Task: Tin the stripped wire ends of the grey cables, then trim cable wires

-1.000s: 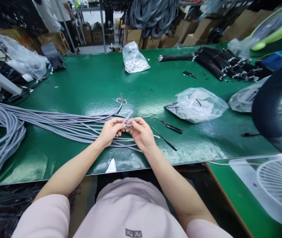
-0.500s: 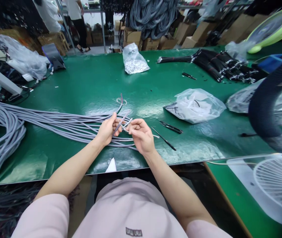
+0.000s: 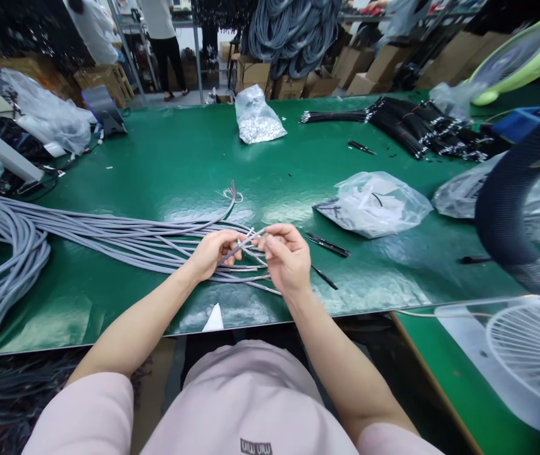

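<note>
Between my hands runs the end of a grey cable (image 3: 233, 254), slanting up to the right. My left hand (image 3: 215, 254) is closed around its grey jacket. The fingertips of my right hand (image 3: 286, 256) are pinched on the thinner, pale tip of the same cable. Beneath both hands lie more grey cables (image 3: 122, 237) in a long bundle, their stripped ends pointing right. One cable end with thin pink and white wires (image 3: 233, 193) curls upward just beyond my hands. Exactly which strands my right fingers pinch is partly hidden.
Right of my hands lie black-handled snips (image 3: 327, 244) and a slim black tool (image 3: 325, 278). Behind them is a clear plastic bag (image 3: 377, 205). Another bag of small shiny parts (image 3: 258, 117) stands farther back, with black wire bundles (image 3: 407, 123) at right. A dark flexible hose (image 3: 502, 189) arches over the right side.
My right hand has moved right, now pinching the cable's tip. The cable in my left hand has swung down toward the right. In the background, a person has shifted right.
</note>
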Available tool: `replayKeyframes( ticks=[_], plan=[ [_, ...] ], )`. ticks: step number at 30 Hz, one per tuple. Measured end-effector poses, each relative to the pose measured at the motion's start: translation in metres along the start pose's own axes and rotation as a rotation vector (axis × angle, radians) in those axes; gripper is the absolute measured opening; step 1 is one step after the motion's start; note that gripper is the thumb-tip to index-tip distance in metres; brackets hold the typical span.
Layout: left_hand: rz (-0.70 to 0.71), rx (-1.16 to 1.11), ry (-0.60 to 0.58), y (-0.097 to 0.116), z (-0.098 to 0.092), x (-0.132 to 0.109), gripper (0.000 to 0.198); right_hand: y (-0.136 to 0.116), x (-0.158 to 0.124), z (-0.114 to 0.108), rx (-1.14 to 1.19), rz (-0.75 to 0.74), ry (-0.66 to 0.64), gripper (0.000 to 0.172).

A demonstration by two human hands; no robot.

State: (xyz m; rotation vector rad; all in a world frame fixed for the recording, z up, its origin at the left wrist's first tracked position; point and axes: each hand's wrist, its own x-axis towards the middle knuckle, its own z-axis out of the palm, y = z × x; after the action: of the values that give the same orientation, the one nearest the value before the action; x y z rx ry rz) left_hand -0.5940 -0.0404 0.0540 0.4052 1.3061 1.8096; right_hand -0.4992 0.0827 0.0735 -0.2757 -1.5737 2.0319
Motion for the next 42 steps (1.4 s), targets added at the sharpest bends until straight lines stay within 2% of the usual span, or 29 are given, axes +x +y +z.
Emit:
replayKeyframes(
  ticks=[3, 4, 6, 8, 9, 11, 14, 16, 19, 22, 25, 27, 29, 31, 34, 38, 42],
  plan=[
    [-0.130, 0.160, -0.267, 0.008, -0.009, -0.002, 0.032, -0.005, -0.001, -0.001, 0.075, 0.024, -0.016, 0.026],
    [-0.150, 0.207, -0.318, 0.011, -0.014, -0.003, 0.035, -0.008, -0.003, -0.003, 0.079, 0.035, -0.032, 0.029],
    [-0.101, 0.237, -0.285, 0.017, -0.023, -0.004, 0.038, -0.018, -0.008, -0.014, 0.065, 0.007, -0.072, 0.033],
    [0.010, 0.195, -0.149, 0.023, -0.032, -0.006, 0.039, -0.033, -0.012, -0.035, -0.020, -0.092, -0.056, 0.030],
    [0.047, 0.177, -0.108, 0.025, -0.035, -0.006, 0.040, -0.041, -0.013, -0.050, -0.123, -0.134, -0.028, 0.027],
    [0.058, 0.202, -0.132, 0.029, -0.035, -0.009, 0.042, -0.053, -0.013, -0.082, -0.479, -0.134, 0.003, 0.019],
    [0.010, 0.364, -0.288, 0.031, -0.025, -0.017, 0.044, -0.054, -0.010, -0.122, -1.220, 0.010, -0.154, 0.015],
    [0.033, 0.478, -0.347, 0.031, -0.016, -0.022, 0.040, -0.045, -0.010, -0.136, -1.590, 0.042, -0.284, 0.020],
    [0.154, 0.640, -0.351, 0.032, -0.005, -0.030, 0.030, -0.034, -0.011, -0.140, -1.808, 0.014, -0.370, 0.029],
    [0.333, 0.820, -0.356, 0.031, -0.002, -0.035, 0.022, -0.036, -0.011, -0.139, -1.690, -0.021, -0.366, 0.030],
    [0.530, 0.966, -0.382, 0.029, -0.002, -0.036, 0.018, -0.053, -0.015, -0.132, -1.335, -0.069, -0.322, 0.026],
    [0.622, 1.040, -0.390, 0.027, -0.002, -0.035, 0.018, -0.067, -0.020, -0.120, -1.169, -0.137, -0.307, 0.020],
    [0.683, 1.090, -0.396, 0.025, -0.001, -0.035, 0.017, -0.079, -0.027, -0.103, -1.107, -0.231, -0.334, 0.014],
    [0.731, 1.122, -0.402, 0.024, -0.001, -0.034, 0.017, -0.086, -0.032, -0.087, -1.086, -0.307, -0.421, 0.014],
    [0.801, 1.162, -0.410, 0.022, -0.001, -0.034, 0.017, -0.089, -0.033, -0.073, -1.104, -0.379, -0.577, 0.022],
    [0.857, 1.218, -0.422, 0.020, -0.001, -0.034, 0.018, -0.084, -0.023, -0.070, -1.229, -0.495, -0.720, 0.027],
    [0.842, 1.256, -0.431, 0.020, -0.002, -0.034, 0.021, -0.085, -0.015, -0.067, -1.340, -0.569, -0.784, 0.027]
  ],
)
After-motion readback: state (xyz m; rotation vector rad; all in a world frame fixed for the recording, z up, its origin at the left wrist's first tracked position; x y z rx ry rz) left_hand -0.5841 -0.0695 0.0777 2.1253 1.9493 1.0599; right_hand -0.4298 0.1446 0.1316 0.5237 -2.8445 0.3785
